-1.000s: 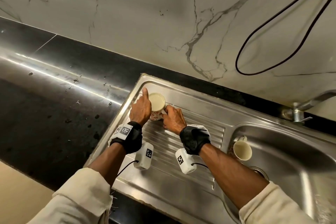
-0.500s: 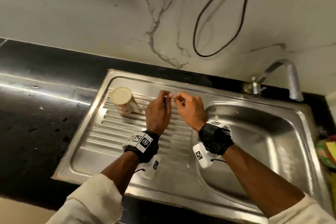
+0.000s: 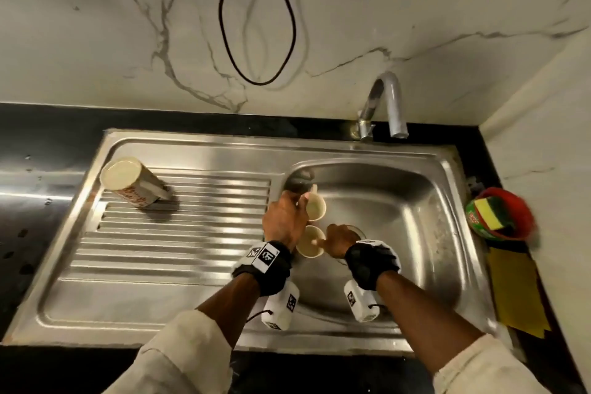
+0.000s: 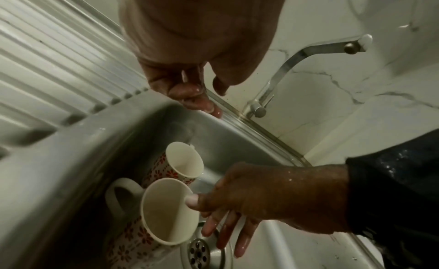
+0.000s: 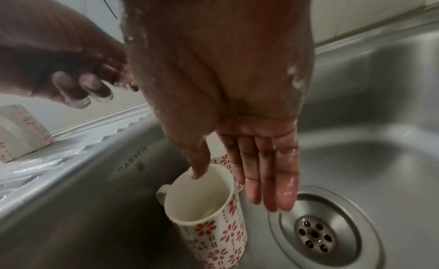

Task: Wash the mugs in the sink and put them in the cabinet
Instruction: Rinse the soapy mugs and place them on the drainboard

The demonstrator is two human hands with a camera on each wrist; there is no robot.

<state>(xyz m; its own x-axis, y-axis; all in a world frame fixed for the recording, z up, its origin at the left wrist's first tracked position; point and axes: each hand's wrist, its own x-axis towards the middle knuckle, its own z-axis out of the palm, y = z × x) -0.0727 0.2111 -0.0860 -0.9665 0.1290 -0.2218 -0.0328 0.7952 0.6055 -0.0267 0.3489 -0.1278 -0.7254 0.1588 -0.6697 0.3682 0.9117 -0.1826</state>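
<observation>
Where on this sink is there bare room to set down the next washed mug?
Free: the ribbed drainboard between the mug lying on its side and the basin. Crowded: the basin's left side, where two mugs and both hands sit by the drain.

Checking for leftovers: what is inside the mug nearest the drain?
The right hand has its thumb inside the mug. Its pale walls look bare; the bottom is too dim to judge.

Dim warm light, glare on the steel sink (image 3: 198, 150), blurred, warped edges.
</observation>
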